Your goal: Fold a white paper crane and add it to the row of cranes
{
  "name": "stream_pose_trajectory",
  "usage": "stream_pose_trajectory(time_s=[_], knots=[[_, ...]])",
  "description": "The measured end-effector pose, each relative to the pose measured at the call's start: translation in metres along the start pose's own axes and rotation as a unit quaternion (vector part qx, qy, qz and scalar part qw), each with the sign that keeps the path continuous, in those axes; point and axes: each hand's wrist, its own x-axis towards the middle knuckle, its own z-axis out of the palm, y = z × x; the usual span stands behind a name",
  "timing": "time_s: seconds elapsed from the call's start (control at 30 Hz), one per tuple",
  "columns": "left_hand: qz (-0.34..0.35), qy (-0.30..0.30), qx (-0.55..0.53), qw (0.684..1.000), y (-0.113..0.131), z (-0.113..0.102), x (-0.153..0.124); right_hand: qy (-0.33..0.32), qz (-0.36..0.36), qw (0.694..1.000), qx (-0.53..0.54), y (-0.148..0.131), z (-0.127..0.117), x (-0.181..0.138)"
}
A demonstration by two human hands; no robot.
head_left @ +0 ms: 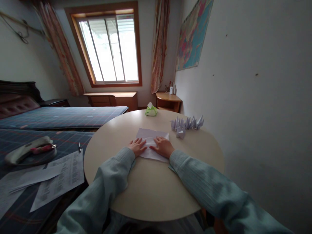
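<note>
White paper (152, 134) lies beneath the left hand (137, 147) and right hand (162, 147), each grip spread wide, palms down

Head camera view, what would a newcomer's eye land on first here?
Probably the bright window in its wooden frame, at the upper left of centre. Next, the left hand and right hand lying flat on a pale paper sheet mid-picture, on the round table. The cluster of folded paper figures near the table's far right edge stands out too.
</note>
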Motion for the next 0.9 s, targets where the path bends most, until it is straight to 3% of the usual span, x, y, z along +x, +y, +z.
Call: stream_pose_trajectory(time_s=[0.13,0.27,0.4,0.57,0.73,0.83,0.9], knots=[[-0.036,-0.013,0.077,0.996,0.001,-0.003,0.001,-0.003,-0.065,0.998,-0.003,-0.019,-0.006,-0.005],[-0.015,-0.05,0.105,0.993,0.008,-0.002,-0.003,0.011,-0.134,0.989,0.058,-0.024,0.004,-0.007],[0.023,-0.082,0.106,0.991,0.001,-0.002,-0.005,-0.054,-0.09,0.991,0.086,-0.007,0.012,-0.001],[-0.022,-0.071,0.107,0.991,-0.018,-0.008,-0.007,-0.07,0.015,0.995,0.069,0.014,0.014,0.004],[-0.063,-0.079,0.107,0.989,-0.041,-0.017,-0.006,0.08,0.035,0.994,0.072,0.021,0.009,0.003],[-0.14,-0.041,0.109,0.983,-0.057,-0.021,-0.001,0.213,-0.039,0.971,0.101,0.024,-0.003,0.0],[-0.217,0.015,0.112,0.97,-0.065,-0.023,0.003,0.3,-0.055,0.945,0.115,0.027,-0.012,-0.001]])
